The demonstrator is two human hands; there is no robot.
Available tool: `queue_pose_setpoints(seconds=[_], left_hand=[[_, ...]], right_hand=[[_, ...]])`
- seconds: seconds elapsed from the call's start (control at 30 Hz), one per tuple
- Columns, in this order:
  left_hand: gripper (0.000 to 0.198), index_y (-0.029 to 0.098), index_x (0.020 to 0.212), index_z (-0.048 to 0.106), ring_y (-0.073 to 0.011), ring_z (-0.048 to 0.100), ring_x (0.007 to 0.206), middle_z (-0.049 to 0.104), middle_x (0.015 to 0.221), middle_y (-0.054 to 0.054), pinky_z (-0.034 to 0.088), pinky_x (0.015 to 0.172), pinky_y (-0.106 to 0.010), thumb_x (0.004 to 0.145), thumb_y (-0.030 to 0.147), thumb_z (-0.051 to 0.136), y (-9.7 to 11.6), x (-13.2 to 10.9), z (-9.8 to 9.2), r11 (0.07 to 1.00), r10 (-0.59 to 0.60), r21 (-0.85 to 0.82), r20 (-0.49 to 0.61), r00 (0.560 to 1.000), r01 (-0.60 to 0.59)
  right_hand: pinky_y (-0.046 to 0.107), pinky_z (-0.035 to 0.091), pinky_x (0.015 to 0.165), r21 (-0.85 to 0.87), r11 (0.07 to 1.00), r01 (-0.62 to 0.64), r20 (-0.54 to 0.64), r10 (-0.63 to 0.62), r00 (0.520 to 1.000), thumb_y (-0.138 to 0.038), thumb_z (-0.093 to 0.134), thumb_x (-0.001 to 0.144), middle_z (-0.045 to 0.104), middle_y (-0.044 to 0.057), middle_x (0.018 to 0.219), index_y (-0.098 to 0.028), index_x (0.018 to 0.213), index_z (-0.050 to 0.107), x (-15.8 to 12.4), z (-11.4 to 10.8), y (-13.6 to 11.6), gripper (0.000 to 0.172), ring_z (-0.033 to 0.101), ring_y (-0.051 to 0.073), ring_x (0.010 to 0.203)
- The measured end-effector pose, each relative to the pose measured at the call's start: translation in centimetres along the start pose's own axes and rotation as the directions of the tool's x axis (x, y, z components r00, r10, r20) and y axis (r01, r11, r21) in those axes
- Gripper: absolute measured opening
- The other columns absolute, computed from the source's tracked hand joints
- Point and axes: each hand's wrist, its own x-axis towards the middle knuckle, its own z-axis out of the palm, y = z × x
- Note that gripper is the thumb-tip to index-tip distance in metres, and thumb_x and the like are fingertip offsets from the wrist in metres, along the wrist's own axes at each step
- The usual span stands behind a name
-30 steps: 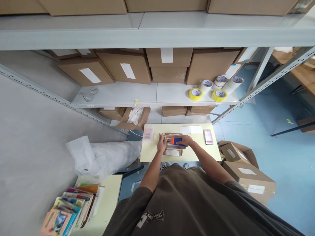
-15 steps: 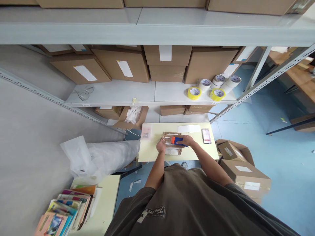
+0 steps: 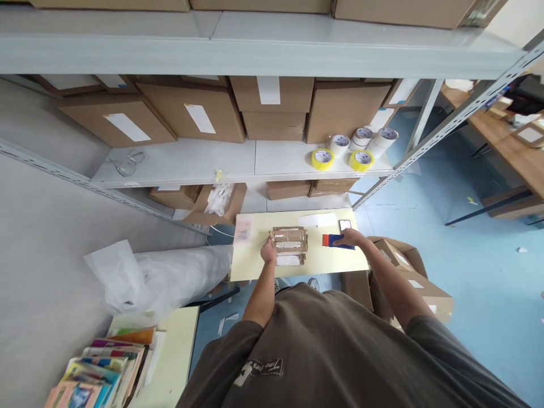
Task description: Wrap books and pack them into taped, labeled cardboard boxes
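Note:
My left hand (image 3: 268,251) grips the left edge of a small cardboard package (image 3: 290,234) lying on the pale yellow table (image 3: 314,262). The package has brown and white bands and ragged ends. Farther right, my right hand (image 3: 349,237) is closed around what looks like a blue tape dispenser (image 3: 335,241) with an orange end, which points left toward the package. A gap separates the dispenser from the package. Just beyond my right hand lies a phone (image 3: 345,224), partly hidden by it. A white sheet of paper (image 3: 317,220) rests at the table's back edge.
Tape rolls, yellow (image 3: 322,159) and white (image 3: 339,145), stand on the grey shelf (image 3: 229,158) ahead, before cardboard boxes (image 3: 191,110). Left is a large roll of plastic wrap (image 3: 178,275), with books (image 3: 106,365) on a side table. More cartons (image 3: 419,283) stand at right.
My right hand has moved the dispenser right, off the package and over beside the phone. My left hand stays at the package's left edge. The view has shifted slightly.

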Motion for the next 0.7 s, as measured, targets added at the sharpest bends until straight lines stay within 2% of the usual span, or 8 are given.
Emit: queue_pose_setpoints(seconds=[0.13, 0.23, 0.3, 0.4, 0.47, 0.53, 0.6, 0.7], left_hand=[[0.046, 0.023, 0.142, 0.07, -0.0243, 0.074, 0.108, 0.081, 0.118, -0.013, 0.051, 0.096, -0.031, 0.113, 0.033, 0.036, 0.3, 0.0, -0.2, 1.0, 0.0, -0.001, 0.008, 1.0, 0.0], [0.048, 0.018, 0.142, 0.07, -0.0252, 0.075, 0.106, 0.08, 0.118, -0.015, 0.051, 0.095, -0.033, 0.113, 0.032, 0.034, 0.6, -0.2, -0.1, 1.0, 0.009, -0.005, -0.001, 1.0, -0.009], [0.049, 0.018, 0.144, 0.068, -0.0256, 0.075, 0.106, 0.081, 0.117, -0.015, 0.052, 0.095, -0.034, 0.114, 0.034, 0.033, 0.8, -0.2, 0.1, 1.0, 0.017, 0.004, -0.002, 1.0, -0.017], [0.049, 0.02, 0.147, 0.066, -0.0257, 0.076, 0.104, 0.081, 0.116, -0.014, 0.052, 0.094, -0.035, 0.114, 0.035, 0.034, 0.8, -0.1, 0.4, 0.999, 0.015, 0.037, -0.008, 1.0, -0.014], [0.048, 0.021, 0.147, 0.067, -0.0258, 0.076, 0.102, 0.081, 0.116, -0.013, 0.053, 0.093, -0.035, 0.114, 0.035, 0.035, 0.8, 0.1, 0.6, 0.999, 0.01, 0.054, -0.016, 1.0, -0.009], [0.048, 0.02, 0.146, 0.068, -0.0254, 0.077, 0.101, 0.081, 0.115, -0.013, 0.053, 0.093, -0.034, 0.114, 0.036, 0.036, 0.8, 0.2, 0.8, 0.998, 0.01, 0.059, -0.03, 1.0, -0.008], [0.048, 0.02, 0.144, 0.069, -0.0253, 0.077, 0.101, 0.082, 0.115, -0.013, 0.054, 0.093, -0.033, 0.114, 0.036, 0.035, 0.9, 0.2, 0.9, 0.998, 0.016, 0.065, -0.044, 0.999, -0.013], [0.048, 0.02, 0.143, 0.069, -0.0261, 0.076, 0.103, 0.082, 0.113, -0.014, 0.054, 0.094, -0.034, 0.114, 0.035, 0.034, 1.2, 0.1, 1.0, 0.996, 0.014, 0.092, -0.054, 0.998, -0.009]], right_hand=[[0.047, 0.061, 0.098, -0.041, 0.999, -0.006, 0.04, 0.008, 0.999, -0.041, 0.071, 0.103, 0.066, 0.01, 0.138, -0.019, 0.137, 0.065, 0.0, 0.0, 0.4, 0.041, 0.069, 0.027, 0.117], [0.048, 0.061, 0.098, -0.063, 0.998, -0.009, 0.079, 0.014, 0.997, -0.041, 0.071, 0.103, 0.066, 0.01, 0.138, -0.02, 0.137, 0.065, 0.0, 1.0, -0.2, 0.04, 0.069, 0.027, 0.117], [0.044, 0.061, 0.098, -0.066, 0.998, -0.004, 0.109, 0.011, 0.994, -0.043, 0.073, 0.101, 0.068, 0.013, 0.135, -0.016, 0.133, 0.068, 0.0, 2.3, -1.6, 0.042, 0.07, 0.028, 0.116], [0.034, 0.059, 0.092, -0.071, 0.997, 0.012, 0.177, 0.001, 0.984, -0.05, 0.079, 0.093, 0.075, 0.02, 0.119, -0.01, 0.119, 0.077, 0.1, 4.9, -5.5, 0.048, 0.073, 0.031, 0.111], [0.035, 0.059, 0.092, -0.116, 0.993, 0.015, 0.245, 0.014, 0.969, -0.047, 0.073, 0.096, 0.078, 0.02, 0.116, -0.012, 0.123, 0.077, 0.3, 6.4, -8.3, 0.044, 0.075, 0.033, 0.112], [0.037, 0.059, 0.094, -0.131, 0.99, 0.043, 0.228, -0.013, 0.974, -0.039, 0.066, 0.1, 0.078, 0.022, 0.118, -0.014, 0.125, 0.077, 0.7, 7.3, -10.4, 0.038, 0.075, 0.033, 0.116], [0.037, 0.06, 0.094, -0.129, 0.99, 0.062, 0.233, -0.03, 0.972, -0.035, 0.065, 0.101, 0.078, 0.024, 0.119, -0.013, 0.123, 0.078, 1.4, 7.5, -11.3, 0.035, 0.075, 0.034, 0.115], [0.037, 0.06, 0.092, -0.115, 0.991, 0.071, 0.264, -0.038, 0.964, -0.034, 0.068, 0.098, 0.078, 0.025, 0.116, -0.009, 0.12, 0.078, 2.3, 7.2, -11.1, 0.035, 0.076, 0.034, 0.112]])
